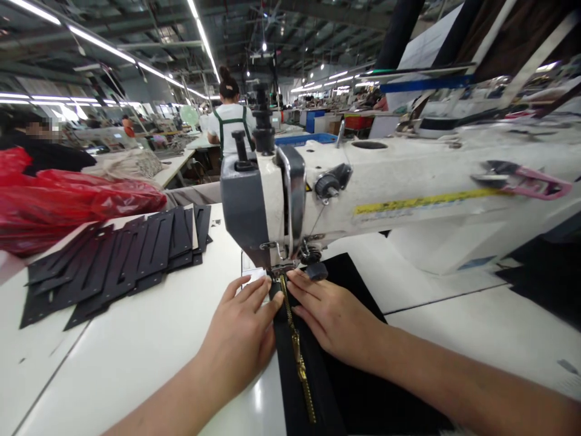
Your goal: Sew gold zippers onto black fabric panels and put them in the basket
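Note:
A black fabric piece (354,393) lies under the sewing machine head (247,206), with a gold-toothed zipper (290,321) running toward me along it. Two gold zipper sliders (298,357) sit partway down the teeth. My left hand (247,327) rests on the left zipper edge, fingers stretched forward and thumb beside the teeth, close to the presser foot. Flat on the black fabric at the right of the teeth lies my right hand (336,315), fingertips near the foot. The needle point is hidden. A small white piece (254,277) shows beyond my left fingers.
Black slotted strips (136,254) lie overlapped on the white table (149,375) at left, beside red plastic bags (77,203). Pink-handled snips (535,181) rest on the machine arm. Dark material (544,297) lies at far right. A person (231,115) faces away beyond the machine.

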### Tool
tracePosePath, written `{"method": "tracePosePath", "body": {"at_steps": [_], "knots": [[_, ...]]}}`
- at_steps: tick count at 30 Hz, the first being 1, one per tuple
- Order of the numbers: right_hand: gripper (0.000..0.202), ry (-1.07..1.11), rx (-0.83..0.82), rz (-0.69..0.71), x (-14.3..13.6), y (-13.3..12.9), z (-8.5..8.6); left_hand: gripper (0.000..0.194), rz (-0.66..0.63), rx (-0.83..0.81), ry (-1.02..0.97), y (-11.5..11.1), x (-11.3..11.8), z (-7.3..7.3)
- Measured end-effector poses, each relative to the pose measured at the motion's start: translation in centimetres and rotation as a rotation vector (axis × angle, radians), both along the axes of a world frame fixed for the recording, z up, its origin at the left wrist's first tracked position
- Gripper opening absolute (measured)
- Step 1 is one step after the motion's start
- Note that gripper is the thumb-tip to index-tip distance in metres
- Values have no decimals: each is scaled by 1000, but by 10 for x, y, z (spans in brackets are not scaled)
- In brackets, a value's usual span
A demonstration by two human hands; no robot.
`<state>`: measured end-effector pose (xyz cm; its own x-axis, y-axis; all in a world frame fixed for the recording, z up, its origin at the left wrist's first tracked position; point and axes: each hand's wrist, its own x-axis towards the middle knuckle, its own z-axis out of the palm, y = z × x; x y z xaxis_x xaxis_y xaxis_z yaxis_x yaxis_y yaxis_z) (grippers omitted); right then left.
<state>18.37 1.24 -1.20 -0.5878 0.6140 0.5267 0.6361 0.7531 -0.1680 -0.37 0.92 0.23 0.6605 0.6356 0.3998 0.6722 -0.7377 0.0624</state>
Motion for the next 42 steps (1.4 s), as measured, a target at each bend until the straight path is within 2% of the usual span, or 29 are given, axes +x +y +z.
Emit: {"method": "tracePosePath", "body": {"at_steps": [6,12,17,22,24,28,30,32,35,39,42], "knots": [[24,39,-156,81,2,-18,12,40,27,-17,-1,-2,0,0],[20,111,-305,0,-2,-40,19,46,15,-57,52,-5,-4,2],[18,62,-316,-39,-6,-43,26,40,-32,-52,78,-11,-9,4],[13,89,-318,-73,-7,-53,26,30,-128,1,28,-28,-11,4],[11,83,-277,-82,-5,-63,22,30,-181,27,35,-37,-12,1],[28,18,80,-99,-3,-91,12,31,-218,68,11,-56,-16,-12],[24,25,200,-99,-4,-102,7,31,-227,84,1,-63,-17,-17],[28,41,214,-96,-6,-110,3,32,-251,81,16,-70,-18,-19],[36,38,133,-107,-11,-113,-3,40,-255,55,1,-78,-17,-15],[28,29,80,-85,-14,-112,-6,50,-213,23,-135,-84,-18,-5],[26,7,89,-30,-15,-112,-5,56,-172,-79,-107,-85,-20,5]]}}
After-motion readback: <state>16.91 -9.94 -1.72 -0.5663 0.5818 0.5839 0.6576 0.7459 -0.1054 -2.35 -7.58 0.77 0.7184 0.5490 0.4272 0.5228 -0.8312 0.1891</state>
